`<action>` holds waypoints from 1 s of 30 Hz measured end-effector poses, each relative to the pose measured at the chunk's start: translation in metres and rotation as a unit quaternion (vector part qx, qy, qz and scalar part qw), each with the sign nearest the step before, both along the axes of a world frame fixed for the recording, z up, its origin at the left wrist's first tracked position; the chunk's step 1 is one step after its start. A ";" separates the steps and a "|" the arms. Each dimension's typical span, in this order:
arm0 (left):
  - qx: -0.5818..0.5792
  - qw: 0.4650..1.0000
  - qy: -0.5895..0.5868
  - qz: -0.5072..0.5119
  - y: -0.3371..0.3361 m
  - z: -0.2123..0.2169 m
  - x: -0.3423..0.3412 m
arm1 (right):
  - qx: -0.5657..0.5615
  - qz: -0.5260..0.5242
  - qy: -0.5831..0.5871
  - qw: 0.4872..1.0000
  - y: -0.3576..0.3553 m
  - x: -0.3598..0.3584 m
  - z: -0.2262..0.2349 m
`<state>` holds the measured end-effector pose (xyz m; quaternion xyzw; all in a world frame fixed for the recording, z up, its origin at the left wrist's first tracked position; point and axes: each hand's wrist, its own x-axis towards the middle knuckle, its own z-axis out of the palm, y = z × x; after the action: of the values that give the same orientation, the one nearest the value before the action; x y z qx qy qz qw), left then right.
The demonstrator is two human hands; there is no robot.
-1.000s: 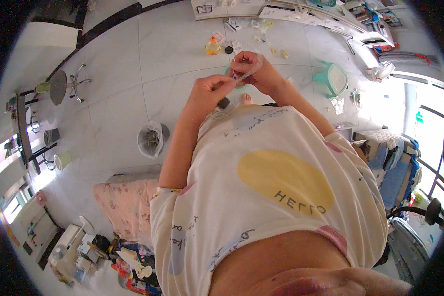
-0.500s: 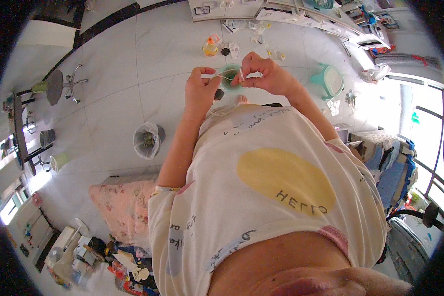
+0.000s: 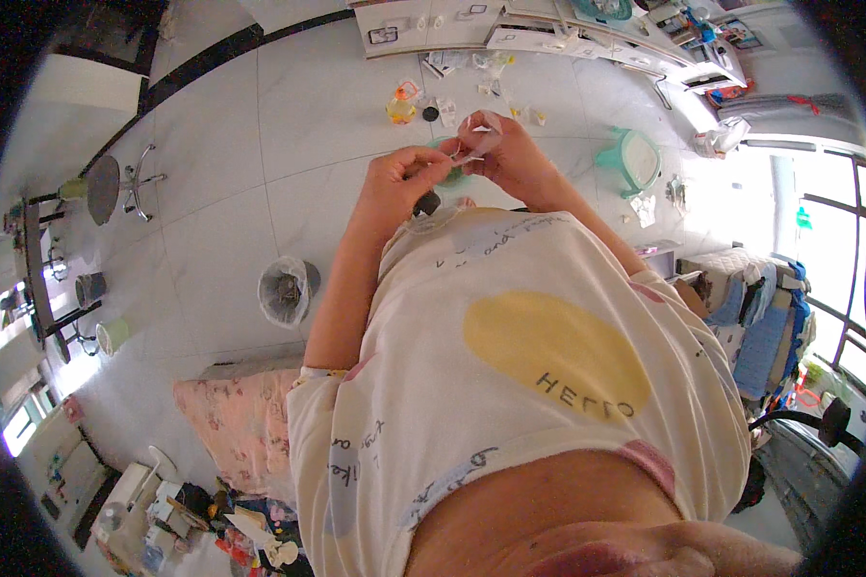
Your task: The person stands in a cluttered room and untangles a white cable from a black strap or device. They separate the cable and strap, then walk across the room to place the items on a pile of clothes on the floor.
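Both hands meet in front of my shirt, above a round green tub that they mostly cover. My left hand is closed, thumb and index finger pinching a thin white strand whose end shows at the fingertips. My right hand is closed too, fingers bent against the left fingertips. From it sticks up a thin, see-through whitish strip, perhaps plastic film. A small dark object shows just below my left hand; its kind is unclear. Pale cord-like loops lie against the shirt's lower edge.
Ahead on the tiled floor stand a bottle of yellow liquid, a black round lid and scattered wrappers. A lined bin is at left, a turquoise stool or bucket at right. White cabinets line the far side.
My hands have come together; the white strand no longer stretches visibly between them. The see-through strip now stands up out of my right hand. The view has shifted slightly.
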<state>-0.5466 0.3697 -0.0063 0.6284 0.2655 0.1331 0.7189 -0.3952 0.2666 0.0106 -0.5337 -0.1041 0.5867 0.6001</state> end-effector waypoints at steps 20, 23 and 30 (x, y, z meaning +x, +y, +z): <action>-0.063 0.996 0.026 0.057 -0.017 0.007 -0.010 | 0.040 0.088 -0.116 0.988 -0.012 0.007 -0.008; -0.010 1.000 0.012 0.002 -0.021 0.013 -0.011 | 0.019 0.033 -0.057 0.998 -0.010 0.007 -0.010; 0.122 0.991 0.056 -0.009 -0.020 -0.003 -0.010 | 0.128 -0.013 -0.066 0.989 -0.006 0.010 -0.016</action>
<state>-0.5563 0.3495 -0.0092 0.7203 0.2817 0.1226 0.6220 -0.3847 0.2606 -0.0058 -0.4914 -0.2109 0.5240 0.6629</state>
